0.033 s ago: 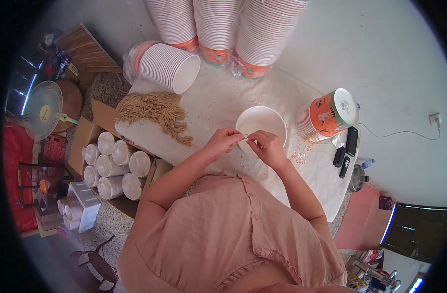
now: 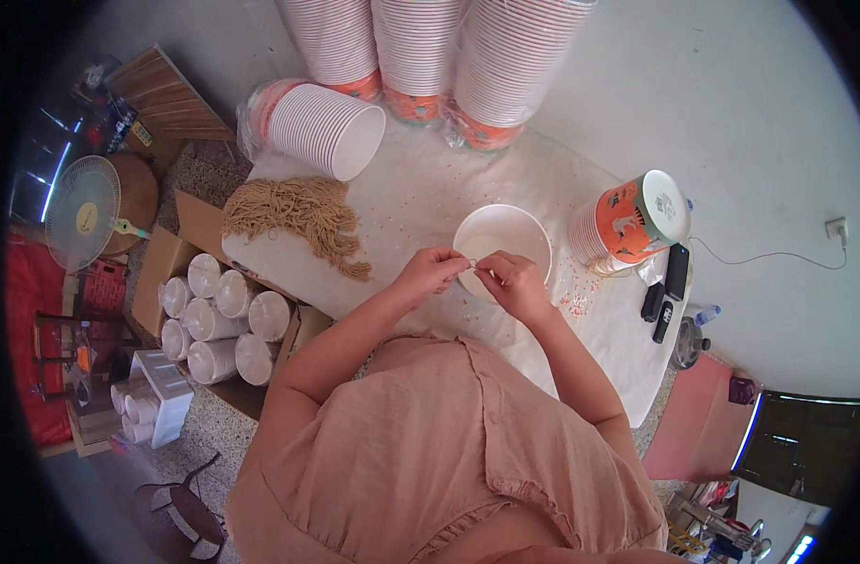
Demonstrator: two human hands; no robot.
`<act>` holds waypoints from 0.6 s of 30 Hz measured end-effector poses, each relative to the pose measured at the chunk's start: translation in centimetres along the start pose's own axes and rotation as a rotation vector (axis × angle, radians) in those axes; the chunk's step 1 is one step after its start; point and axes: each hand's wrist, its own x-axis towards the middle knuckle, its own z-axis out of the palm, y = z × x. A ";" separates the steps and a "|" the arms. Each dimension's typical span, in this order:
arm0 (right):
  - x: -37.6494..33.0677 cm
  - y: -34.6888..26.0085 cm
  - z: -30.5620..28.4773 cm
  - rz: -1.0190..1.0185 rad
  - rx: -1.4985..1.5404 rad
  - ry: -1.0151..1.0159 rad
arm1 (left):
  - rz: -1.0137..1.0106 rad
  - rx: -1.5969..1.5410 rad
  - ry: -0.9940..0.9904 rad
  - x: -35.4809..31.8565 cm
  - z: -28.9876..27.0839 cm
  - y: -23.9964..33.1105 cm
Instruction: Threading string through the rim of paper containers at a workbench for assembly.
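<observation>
Pinching what looks like a thin piece of string (image 2: 472,264) between them, the left hand (image 2: 437,271) and the right hand (image 2: 511,282) are facing each other at the middle of the frame, over the near left part of a white tub (image 2: 516,226). Both grips are looking narrow, thumb against fingertips, and the string is showing only as a small pale curve in the short gap between them. Its visible stretch is running roughly left to right, from one pinch to the other, so neither hand is lying clearly nearer to it; its ends are hiding in the fingers, and I cannot tell whether it is looped or knotted. The tub is sitting mouth up behind and below the fingers, its far rim curving above them in the frame, while the right hand is covering part of its lower edge; whether either hand is touching the tub, I cannot tell. On the table (image 2: 421,193), left of centre, a tan bundle of strings (image 2: 294,211) is lying with its loose ends trailing down and right, nearer to the left hand. Right of centre, a stack of orange-patterned tubs (image 2: 627,221) is resting with its base showing, nearer to the right hand, and pink specks (image 2: 575,303) are lying scattered just below it
</observation>
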 end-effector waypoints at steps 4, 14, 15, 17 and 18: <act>0.1 0.2 -0.4 0.009 0.041 0.021 | -0.010 0.009 -0.008 -0.1 0.1 0.4; 0.0 -0.1 -3.3 0.053 0.121 -0.172 | 0.329 0.430 0.034 -0.2 -1.4 -1.1; 0.1 -0.2 -3.2 0.053 0.121 -0.172 | 0.339 0.449 0.057 -0.1 -1.2 -1.2; 0.7 -0.2 -2.7 -0.044 0.030 -0.171 | 0.319 0.415 0.061 -0.1 -0.9 -1.3; 0.9 -0.2 -2.5 -0.044 0.031 -0.171 | 0.299 0.381 0.064 0.0 -0.7 -1.4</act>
